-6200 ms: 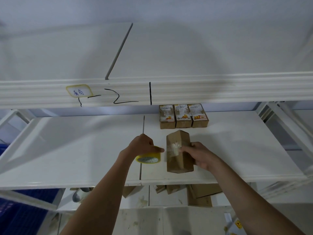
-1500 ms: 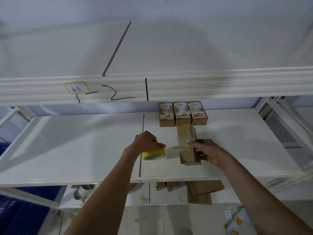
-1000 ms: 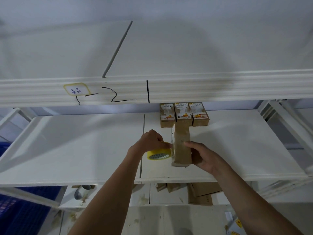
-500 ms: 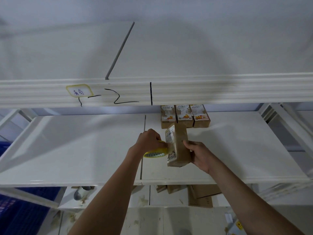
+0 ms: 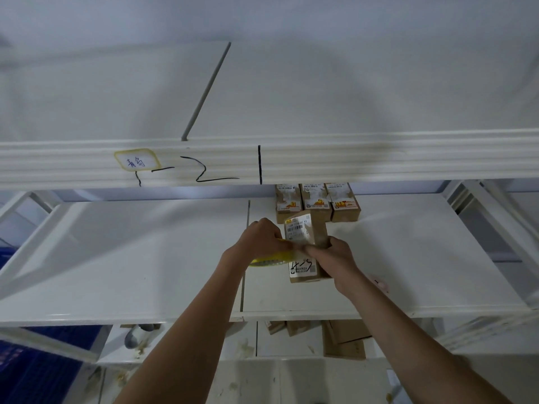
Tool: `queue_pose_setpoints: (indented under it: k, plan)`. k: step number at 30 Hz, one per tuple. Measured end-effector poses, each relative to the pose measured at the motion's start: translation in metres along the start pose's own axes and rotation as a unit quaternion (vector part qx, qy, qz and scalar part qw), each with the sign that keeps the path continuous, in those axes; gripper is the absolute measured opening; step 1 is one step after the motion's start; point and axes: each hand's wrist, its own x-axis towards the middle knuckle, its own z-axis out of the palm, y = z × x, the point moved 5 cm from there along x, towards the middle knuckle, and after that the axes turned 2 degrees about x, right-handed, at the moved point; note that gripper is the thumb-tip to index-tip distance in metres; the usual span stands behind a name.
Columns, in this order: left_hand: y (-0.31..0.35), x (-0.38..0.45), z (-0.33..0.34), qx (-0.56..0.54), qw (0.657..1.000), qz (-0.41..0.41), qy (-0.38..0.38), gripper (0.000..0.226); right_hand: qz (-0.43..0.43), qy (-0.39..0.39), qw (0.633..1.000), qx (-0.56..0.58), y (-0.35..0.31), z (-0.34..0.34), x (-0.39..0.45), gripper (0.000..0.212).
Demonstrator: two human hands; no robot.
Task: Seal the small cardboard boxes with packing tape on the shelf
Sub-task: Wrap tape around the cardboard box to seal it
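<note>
Now the labelled box [image 5: 303,246], gripped by the right hand [image 5: 335,258], meets the left hand [image 5: 262,240] gripping tape [image 5: 269,259].

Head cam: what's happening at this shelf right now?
A person is taping a small cardboard box over the white shelf. The left hand grips a yellow tape roll against the box's left side; the right hand grips the box with its labelled face toward the camera. Three more labelled boxes sit in a row at the back of the shelf.
</note>
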Motion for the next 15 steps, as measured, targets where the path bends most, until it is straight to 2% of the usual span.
queue_pose_setpoints:
  k: [4,8,15]
  plan:
    - [-0.005,-0.006,-0.002,-0.054,0.997,0.021,-0.045,0.034,-0.011,0.017,1.000,-0.019,0.000,-0.009,0.003,0.036]
    - [-0.012,-0.009,-0.001,-0.076,0.992,0.027,-0.095,0.041,0.003,0.013,0.999,-0.034,0.008,-0.018,0.007,0.035]
    - [-0.021,-0.009,0.006,-0.080,0.991,0.001,-0.107,0.043,-0.005,-0.012,0.999,-0.039,0.001,-0.020,0.000,0.032]
